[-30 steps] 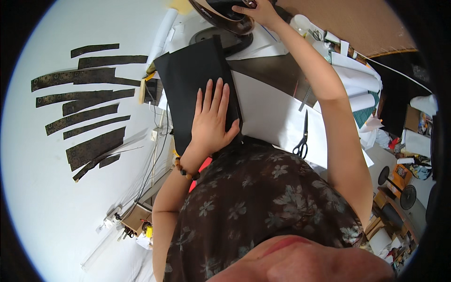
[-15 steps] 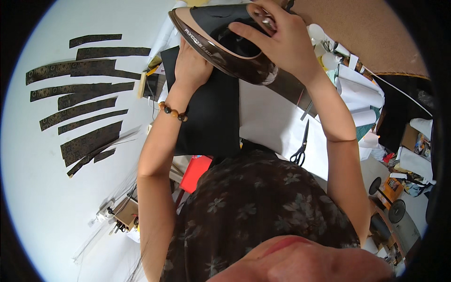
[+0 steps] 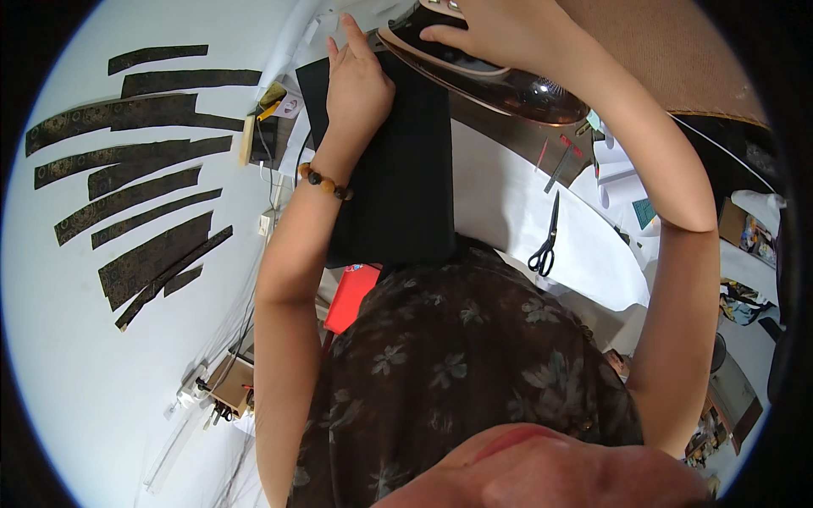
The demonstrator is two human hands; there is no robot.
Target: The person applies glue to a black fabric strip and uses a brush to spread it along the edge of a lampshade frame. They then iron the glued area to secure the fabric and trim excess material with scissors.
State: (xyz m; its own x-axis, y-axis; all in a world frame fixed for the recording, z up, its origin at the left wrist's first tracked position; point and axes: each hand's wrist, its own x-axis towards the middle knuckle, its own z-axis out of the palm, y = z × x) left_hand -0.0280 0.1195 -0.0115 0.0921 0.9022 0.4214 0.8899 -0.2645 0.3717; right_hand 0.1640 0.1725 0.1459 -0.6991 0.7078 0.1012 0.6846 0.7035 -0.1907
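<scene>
A dark iron (image 3: 517, 95) with a copper-coloured trim hangs at the top middle, tilted. My right hand (image 3: 529, 38) is closed round its handle, partly cut off by the upper edge. Below and left of it, a black piece of fabric (image 3: 402, 190) lies flat. Over the fabric's far left part is my left hand (image 3: 360, 89), fingers stretched out and holding nothing I can see. Whether its fingertips touch the fabric, I cannot tell. A beaded bracelet (image 3: 324, 182) sits on my left wrist.
Black scissors (image 3: 544, 245) rest on white paper (image 3: 584, 254) to the right, near a ruler (image 3: 561, 169). Dark patterned strips (image 3: 110, 123) hang on the white wall at left. A red object (image 3: 352, 298) shows under the fabric's near edge. Paper rolls (image 3: 621, 178) lie farther right.
The iron has shifted right in my right hand, away from my left hand. My left hand, tucked beside the iron before, now shows uncovered with its fingers extended.
</scene>
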